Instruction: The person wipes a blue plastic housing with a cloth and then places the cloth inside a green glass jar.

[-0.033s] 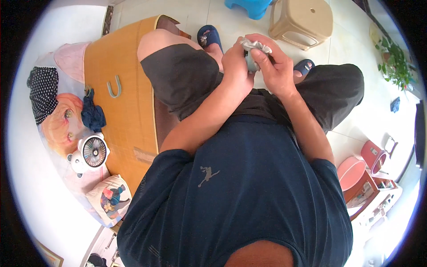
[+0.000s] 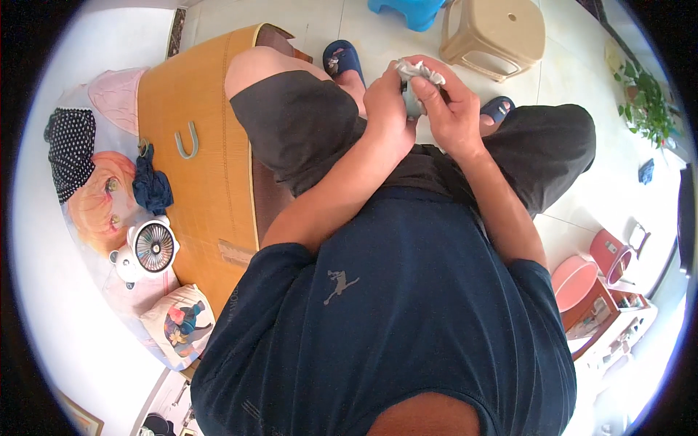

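Observation:
Both of my hands are together in front of my lap. My left hand is closed around a small rounded grey-green object, whose kind I cannot make out because the fingers cover much of it. Over its far end lies a crumpled whitish cloth or tissue. My right hand is closed on this cloth, the thumb lying across the object and the fingers curled around the far side.
I sit on the edge of a bed with a tan mat. On it are a grey U-shaped piece, dark blue cloth and a white fan. Ahead stand a beige stool and a blue stool. Pink basins stand right.

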Available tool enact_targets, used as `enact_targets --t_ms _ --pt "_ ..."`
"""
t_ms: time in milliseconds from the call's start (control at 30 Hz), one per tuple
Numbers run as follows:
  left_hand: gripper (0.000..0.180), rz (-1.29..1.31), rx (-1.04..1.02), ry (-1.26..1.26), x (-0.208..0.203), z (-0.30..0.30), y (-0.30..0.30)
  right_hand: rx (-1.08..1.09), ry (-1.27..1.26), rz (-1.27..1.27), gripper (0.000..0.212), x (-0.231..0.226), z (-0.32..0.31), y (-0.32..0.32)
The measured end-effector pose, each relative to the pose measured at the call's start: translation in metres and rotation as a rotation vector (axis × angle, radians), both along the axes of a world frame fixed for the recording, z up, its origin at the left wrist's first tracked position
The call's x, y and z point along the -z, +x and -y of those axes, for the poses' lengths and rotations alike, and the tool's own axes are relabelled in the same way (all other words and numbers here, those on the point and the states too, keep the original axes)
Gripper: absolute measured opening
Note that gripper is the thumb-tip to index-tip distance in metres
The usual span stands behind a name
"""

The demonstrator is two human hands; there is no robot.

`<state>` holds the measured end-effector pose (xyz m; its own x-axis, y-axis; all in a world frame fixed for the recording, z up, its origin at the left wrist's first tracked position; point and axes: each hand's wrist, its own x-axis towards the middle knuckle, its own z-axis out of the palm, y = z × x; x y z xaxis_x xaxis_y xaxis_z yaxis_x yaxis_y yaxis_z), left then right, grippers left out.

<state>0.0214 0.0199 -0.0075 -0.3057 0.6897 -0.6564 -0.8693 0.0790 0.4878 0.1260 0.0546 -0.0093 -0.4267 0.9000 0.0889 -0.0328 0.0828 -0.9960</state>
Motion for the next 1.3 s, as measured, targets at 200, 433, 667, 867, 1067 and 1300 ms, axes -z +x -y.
enact_targets --t_ms 200,433,667,867,1067,1300 --pt "0.028 -0.130 0.096 -0.022 0.010 0.006 0.000 0.159 -0.267 0.038 0.028 -0.003 -0.008 -0.005" --pt "0.023 -0.005 0.048 -0.006 0.017 0.010 -0.003 -0.055 -0.096 0.055 0.029 -0.003 0.002 0.006" --pt "0.037 0.064 0.133 0.108 0.016 0.006 -0.008 0.122 -0.655 -0.384 0.034 0.001 -0.019 0.010" --pt "0.042 0.018 0.025 0.054 0.008 -0.006 -0.014 -0.018 -0.535 -0.351 0.035 -0.015 -0.002 0.028" --pt "0.044 0.157 0.080 0.161 0.002 -0.004 0.006 -0.100 0.302 0.152 0.030 -0.004 0.004 0.020" --pt "0.034 -0.097 0.089 0.218 0.012 -0.005 0.016 0.054 0.488 0.144 0.023 -0.010 -0.002 0.004"
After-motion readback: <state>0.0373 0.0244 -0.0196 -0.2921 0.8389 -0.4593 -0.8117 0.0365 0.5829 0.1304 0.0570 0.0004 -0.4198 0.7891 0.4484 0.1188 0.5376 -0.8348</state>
